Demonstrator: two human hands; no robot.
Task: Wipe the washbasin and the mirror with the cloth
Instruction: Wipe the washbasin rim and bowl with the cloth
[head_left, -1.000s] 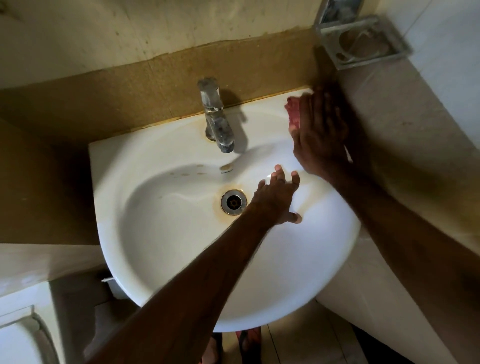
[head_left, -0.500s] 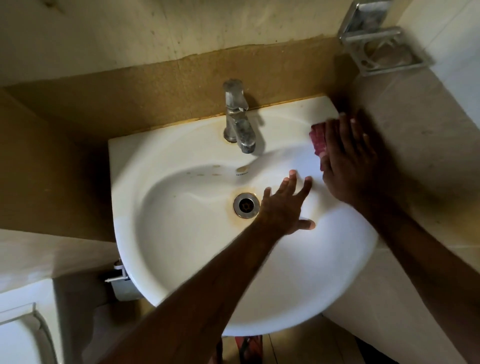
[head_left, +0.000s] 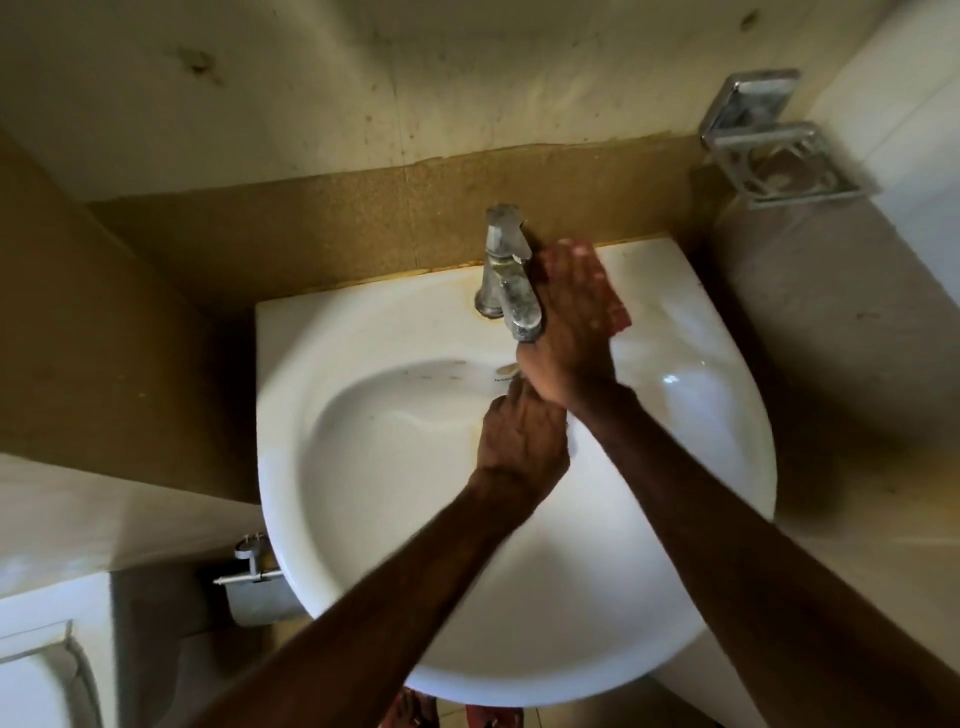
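The washbasin (head_left: 675, 467) is taking the wipe along its back ledge, beside the tap (head_left: 511, 280). The right hand (head_left: 566, 332) is pressing the red cloth (head_left: 615, 312) flat there, fingers together; keeping that pressure even around the tap's base should lift the grime. The left hand (head_left: 519, 441) is resting in the bowl, its grip hidden.

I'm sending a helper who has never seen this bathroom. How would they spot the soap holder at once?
Start at the white washbasin and its metal tap. Look up and right of the tap, past the basin's back corner, to the wall. The soap holder is a square metal wire tray fixed there, the only thing hanging on that wall.
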